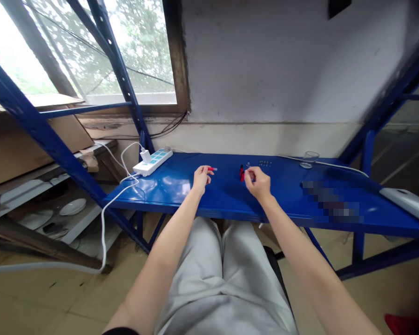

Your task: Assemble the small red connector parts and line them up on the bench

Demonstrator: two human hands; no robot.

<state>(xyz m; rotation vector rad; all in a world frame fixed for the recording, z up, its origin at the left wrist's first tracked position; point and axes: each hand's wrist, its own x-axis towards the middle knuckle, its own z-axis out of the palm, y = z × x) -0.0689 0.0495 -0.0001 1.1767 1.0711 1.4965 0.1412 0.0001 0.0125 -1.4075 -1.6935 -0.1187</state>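
Note:
My left hand (201,178) is closed around a small red stick-like piece (212,169) with a pale, see-through end pointing right. Thumb and fingers pinched together, my right hand (258,182) is above the table a little to the right; what it grips, if anything, is too small to make out. Just left of those fingers are small red and black pieces (241,173), partly hidden by the hand. A tiny clear piece (248,164) shows just behind the right fingers. Several small clear pieces (265,163) lie in a group farther back.
The blue table (223,200) runs along the wall. A white power strip (153,161) with a plugged-in cable is at its left end. A glass cup (309,159) stands back right, near a blurred dark object (331,202) and a white device (408,204). Blue posts frame both sides.

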